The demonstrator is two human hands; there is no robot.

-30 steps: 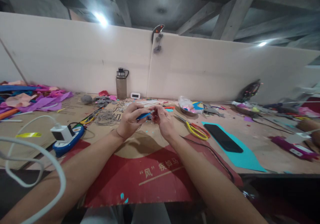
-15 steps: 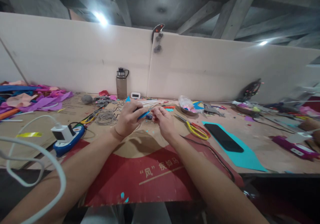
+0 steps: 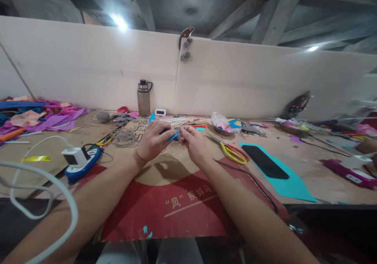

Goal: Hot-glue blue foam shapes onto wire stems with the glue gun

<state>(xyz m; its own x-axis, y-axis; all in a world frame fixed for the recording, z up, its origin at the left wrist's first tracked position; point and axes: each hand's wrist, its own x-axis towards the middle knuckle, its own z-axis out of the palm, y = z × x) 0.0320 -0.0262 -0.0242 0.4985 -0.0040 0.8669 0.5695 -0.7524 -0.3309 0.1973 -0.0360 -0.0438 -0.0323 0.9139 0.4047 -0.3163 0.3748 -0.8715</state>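
Observation:
Over the middle of the cardboard, my left hand [image 3: 153, 139] is closed around a blue strip [image 3: 172, 137]. One blue end pokes out above the knuckles and another past the fingertips, and something dark shows between the fingers. Close beside it, my right hand [image 3: 191, 139] has thumb and forefinger pinched together at the strip's tip. Whatever sits in that pinch is too small to make out. Tiny blue scraps lie on the cardboard [image 3: 188, 217] below the hands.
Right of my hands lie yellow-and-red handled scissors [image 3: 234, 153] and a black phone [image 3: 265, 161] on turquoise sheet. A blue power strip [image 3: 83, 166] with a white charger stands left. Behind are a bottle [image 3: 143, 99], wire coil [image 3: 125, 137] and bowl [image 3: 224, 126]. A white cable loops at front left.
The view has shifted very slightly. Both hands stay together in nearly the same place, the blue strip turned a little between them.

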